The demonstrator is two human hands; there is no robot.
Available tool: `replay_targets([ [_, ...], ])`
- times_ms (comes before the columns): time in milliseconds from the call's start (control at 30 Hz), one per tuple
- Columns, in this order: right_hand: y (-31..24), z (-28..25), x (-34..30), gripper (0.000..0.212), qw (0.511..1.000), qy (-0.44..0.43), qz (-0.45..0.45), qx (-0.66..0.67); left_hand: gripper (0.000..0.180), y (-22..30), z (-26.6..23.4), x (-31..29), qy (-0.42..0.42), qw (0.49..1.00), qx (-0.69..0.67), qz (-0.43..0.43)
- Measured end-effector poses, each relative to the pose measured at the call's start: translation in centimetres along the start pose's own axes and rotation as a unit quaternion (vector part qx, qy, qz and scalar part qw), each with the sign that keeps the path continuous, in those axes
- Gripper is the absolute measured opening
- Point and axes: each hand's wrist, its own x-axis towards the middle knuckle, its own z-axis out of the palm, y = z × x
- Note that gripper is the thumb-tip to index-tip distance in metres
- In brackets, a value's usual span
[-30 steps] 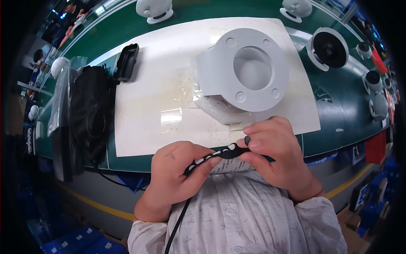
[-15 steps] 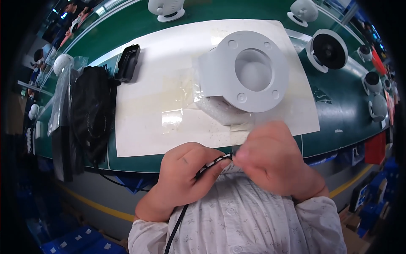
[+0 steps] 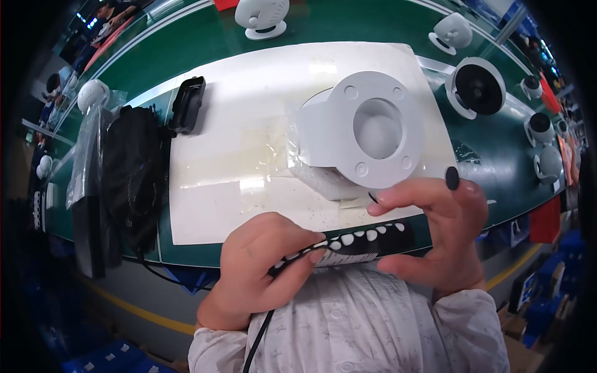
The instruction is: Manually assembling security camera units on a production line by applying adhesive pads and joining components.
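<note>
My left hand (image 3: 267, 267) pinches the end of a black strip of stick-on pads (image 3: 379, 237) with a row of white ovals along it. My right hand (image 3: 441, 227) is off to the right of the strip, its fingers spread. A small black oval pad (image 3: 452, 178) clings to one of its fingertips, and a thin dark piece (image 3: 373, 198) shows at another. Just beyond the hands, a white ring-shaped base (image 3: 342, 137) lies on bubble wrap (image 3: 320, 182), with round recesses around its central opening. Below my left hand hangs a black cable (image 3: 258, 345).
A white sheet (image 3: 217, 205) covers part of the green table. At its left are a black plastic case (image 3: 187, 104), a black mesh bag (image 3: 134, 174) and clear plastic bags (image 3: 87, 155). White fan-like devices (image 3: 476, 87) stand at the right and far side. A red bin (image 3: 545, 221) is by the right edge.
My right hand has moved off the strip to the right and spread its fingers, a black pad now on one fingertip. The strip's row of ovals has come into sight. The view has shifted slightly.
</note>
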Motion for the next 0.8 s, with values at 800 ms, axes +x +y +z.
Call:
replay_targets([
  [800, 1.7, 0.8, -2.6, 0.077, 0.999, 0.033, 0.003, -0.003, 0.026, -0.1, -0.3, -0.8, 0.051, 0.998, 0.014, 0.03],
])
